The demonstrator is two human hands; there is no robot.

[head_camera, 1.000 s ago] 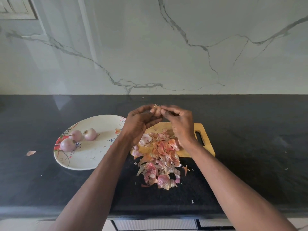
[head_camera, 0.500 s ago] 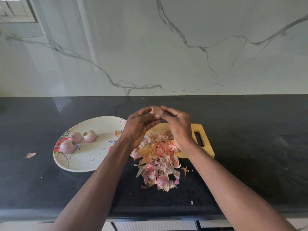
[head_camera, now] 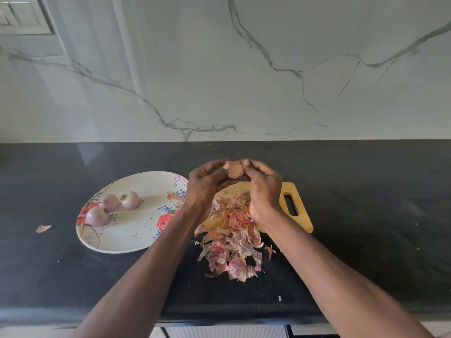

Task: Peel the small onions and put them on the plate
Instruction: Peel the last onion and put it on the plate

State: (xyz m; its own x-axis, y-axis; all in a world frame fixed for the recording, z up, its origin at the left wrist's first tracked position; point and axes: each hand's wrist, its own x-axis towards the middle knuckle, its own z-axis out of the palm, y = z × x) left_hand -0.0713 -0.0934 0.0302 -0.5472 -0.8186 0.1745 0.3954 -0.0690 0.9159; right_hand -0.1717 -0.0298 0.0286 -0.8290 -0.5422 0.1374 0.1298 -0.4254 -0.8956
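A small brown-skinned onion (head_camera: 234,170) is held up between both hands above the wooden cutting board (head_camera: 296,206). My left hand (head_camera: 207,184) grips it from the left with curled fingers. My right hand (head_camera: 262,189) pinches it from the right, thumb at its top. Three peeled pinkish onions (head_camera: 111,207) lie at the left end of the white flowered plate (head_camera: 131,230), left of my hands. A heap of onion peels (head_camera: 233,237) covers the board's near end and spills onto the black counter.
The black counter (head_camera: 366,215) runs to a marble wall behind. One loose peel (head_camera: 43,228) lies left of the plate and a few scraps of peel (head_camera: 174,197) lie on the plate's right side. The counter's front edge is near the bottom.
The onion has turned a little between my fingers, and more of its brown skin shows. Both hands stay in the same place above the board.
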